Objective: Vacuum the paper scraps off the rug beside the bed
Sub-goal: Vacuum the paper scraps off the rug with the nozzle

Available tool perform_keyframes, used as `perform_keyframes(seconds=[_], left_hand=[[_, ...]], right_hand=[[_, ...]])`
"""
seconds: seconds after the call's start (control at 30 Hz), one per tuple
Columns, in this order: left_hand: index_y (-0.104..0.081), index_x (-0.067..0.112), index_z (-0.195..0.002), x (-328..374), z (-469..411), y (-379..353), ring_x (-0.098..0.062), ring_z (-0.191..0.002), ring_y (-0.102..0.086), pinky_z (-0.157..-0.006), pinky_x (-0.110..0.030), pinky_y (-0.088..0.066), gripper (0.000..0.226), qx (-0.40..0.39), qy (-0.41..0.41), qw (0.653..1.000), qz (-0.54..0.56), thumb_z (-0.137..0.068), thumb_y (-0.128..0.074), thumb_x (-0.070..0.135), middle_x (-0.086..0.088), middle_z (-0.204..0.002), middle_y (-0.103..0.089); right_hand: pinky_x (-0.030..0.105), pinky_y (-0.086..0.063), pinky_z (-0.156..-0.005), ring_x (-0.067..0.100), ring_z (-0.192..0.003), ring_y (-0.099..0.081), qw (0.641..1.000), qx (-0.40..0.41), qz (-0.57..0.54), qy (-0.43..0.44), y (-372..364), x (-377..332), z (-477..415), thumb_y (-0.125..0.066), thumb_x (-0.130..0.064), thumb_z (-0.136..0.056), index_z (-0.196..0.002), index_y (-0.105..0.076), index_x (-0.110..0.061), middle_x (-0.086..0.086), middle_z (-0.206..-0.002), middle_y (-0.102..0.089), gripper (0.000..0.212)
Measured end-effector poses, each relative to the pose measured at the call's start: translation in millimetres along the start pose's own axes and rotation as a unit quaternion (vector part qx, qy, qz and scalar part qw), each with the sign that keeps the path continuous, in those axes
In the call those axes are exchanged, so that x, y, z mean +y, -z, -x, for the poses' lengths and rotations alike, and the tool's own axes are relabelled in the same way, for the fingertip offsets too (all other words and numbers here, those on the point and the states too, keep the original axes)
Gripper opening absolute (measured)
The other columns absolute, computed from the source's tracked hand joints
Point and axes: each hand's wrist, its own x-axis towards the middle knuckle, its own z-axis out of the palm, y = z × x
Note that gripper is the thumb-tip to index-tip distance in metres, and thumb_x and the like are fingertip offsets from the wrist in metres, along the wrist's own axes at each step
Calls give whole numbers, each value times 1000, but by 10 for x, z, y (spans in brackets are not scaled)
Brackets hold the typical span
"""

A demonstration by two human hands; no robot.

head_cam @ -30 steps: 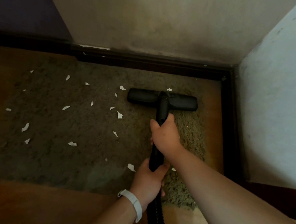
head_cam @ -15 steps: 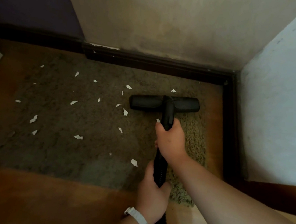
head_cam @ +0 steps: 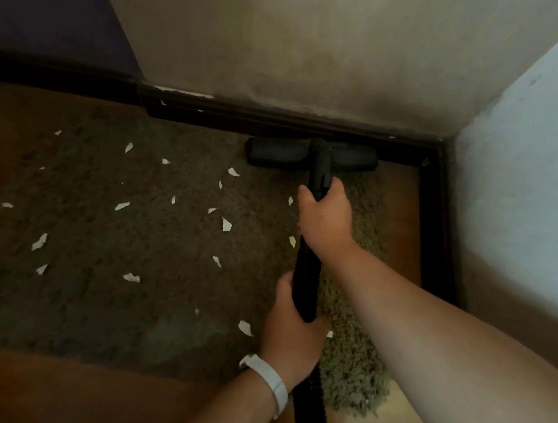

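So, quick status from my end. The right hand [head_cam: 326,223] has its fingers curled tight round the black wand [head_cam: 305,283] up near the neck. The left hand [head_cam: 291,340], the one with the white wristband [head_cam: 270,379], is wrapped round the same tube lower down, just above where the ribbed hose [head_cam: 312,418] trails off. The floor head [head_cam: 277,151] sits at the far edge of the shaggy rug [head_cam: 122,315], right up against the dark skirting board [head_cam: 280,122].

Most of the paper scraps [head_cam: 226,224] are scattered over the rug to the left of the wand, and a few lie just beside it, so I'd say plenty is left to do.

Handling-wise, the scraps look feather-light and flimsy. I'd guess they lift easily, unless the deep pile snags them. The wand is rigid and the hose is floppy, so I'd keep both grips on the stiff tube, spaced apart like this for steering. The rug looks small and soft, so my worry is the suction bunching it up or dragging its edge.
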Motion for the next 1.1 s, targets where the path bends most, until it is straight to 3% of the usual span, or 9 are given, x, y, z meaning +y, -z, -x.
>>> perform_keyframes(seconds=[0.07, 0.13, 0.37, 0.47, 0.63, 0.77, 0.93, 1.1], left_hand=[[-32, 52, -142, -19, -9, -27, -19, -115, -59, -93, -41, -53, 74, -22, 20, 999, 16, -91, -58, 5, 12, -126, -57], [-32, 53, -144, -38, -27, -28, -14, -119, -56, -98, -39, -51, 76, -32, 22, 999, 12, -91, -55, 3, 15, -131, -55], [-29, 55, -146, -151, -90, -36, -17, -114, -60, -97, -40, -53, 79, -35, 32, 999, -22, -91, -55, 6, 15, -133, -56], [-29, 58, -144, -187, -77, -5, -8, -114, -58, -96, -34, -52, 77, -34, 16, 998, -45, -92, -56, 8, 21, -128, -56], [-25, 62, -141, -280, 41, 77, -3, -98, -60, -78, -24, -52, 75, -27, 8, 994, -106, -93, -58, 16, 26, -112, -58], [-13, 56, -149, -364, 191, 113, -9, -98, -64, -76, -26, -55, 82, -42, 2, 986, -160, -92, -60, 20, 18, -115, -60], [-17, 58, -146, -507, 440, 117, -1, -105, -60, -85, -21, -52, 82, -48, 9, 985, -168, -89, -62, 21, 32, -106, -54], [-18, 80, -125, -642, 597, 61, 3, -96, -63, -83, -21, -54, 85, -35, 31, 992, -120, -80, -64, 24, 28, -105, -62]], right_hand=[[35, -59, -57, 20, -71, -66, 1000, 7, 13, -7, 8, 54, -65, -58, -33, -96, -115, -48, -22, 5, -90, -63, 24], [36, -59, -61, 21, -73, -67, 999, 13, 19, -30, 15, 128, -109, -57, -34, -96, -122, -48, -19, 5, -91, -63, 30], [44, -62, -65, 25, -75, -68, 999, -1, 15, -44, 14, 256, -106, -57, -36, -96, -123, -46, -22, 6, -93, -63, 32], [44, -62, -64, 25, -74, -68, 999, 3, 6, -46, 12, 264, -82, -58, -36, -96, -118, -47, -24, 7, -92, -64, 28], [48, -61, -66, 28, -73, -68, 999, 5, -3, -38, -6, 328, 67, -59, -38, -94, -102, -46, -31, 8, -88, -65, 16], [43, -61, -64, 24, -69, -67, 999, -15, -6, -38, 41, 381, 262, -58, -36, -96, -103, -48, -29, 7, -85, -65, 14], [31, -55, -52, 19, -62, -66, 998, -42, -1, -48, 112, 472, 567, -57, -35, -97, -107, -49, -29, 9, -83, -66, 14], [30, -55, -47, 18, -55, -63, 998, -46, -21, -48, 154, 489, 741, -59, -31, -96, -92, -46, -37, 8, -78, -65, 15]])
